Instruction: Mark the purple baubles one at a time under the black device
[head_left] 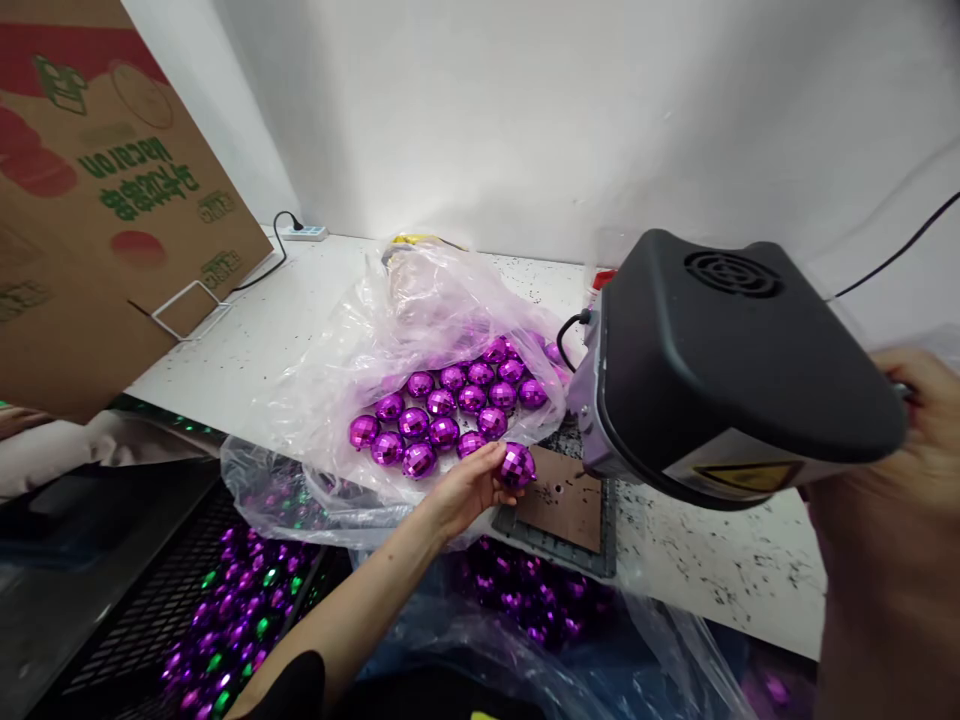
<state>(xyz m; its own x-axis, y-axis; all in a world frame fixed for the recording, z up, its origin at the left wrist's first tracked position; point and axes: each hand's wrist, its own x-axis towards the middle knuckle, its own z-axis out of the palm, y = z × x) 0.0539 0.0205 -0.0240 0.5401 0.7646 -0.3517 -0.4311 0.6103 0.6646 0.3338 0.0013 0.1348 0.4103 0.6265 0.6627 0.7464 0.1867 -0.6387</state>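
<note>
My left hand (471, 492) pinches a shiny purple faceted ball (517, 466) between thumb and fingers. The ball is just above the left edge of a brown square plate (559, 500) with a small hole, which lies on a grey metal base (551, 556). Over the base's right side stands a bench machine (720, 370) with a black housing, a round vent and a yellow warning label. At the right edge, my right hand (921, 405) is closed around a handle on the machine's side; its fingers are partly hidden. The machine's working tip is out of sight behind its housing.
Rows of purple balls (442, 402) lie on a clear plastic bag (330, 370) on the white table (262, 335). Purple and green balls (232, 610) fill a black mesh crate below. A cardboard box (112, 200) tilts at left, near another person's sleeve (127, 445). Dark scraps litter the table.
</note>
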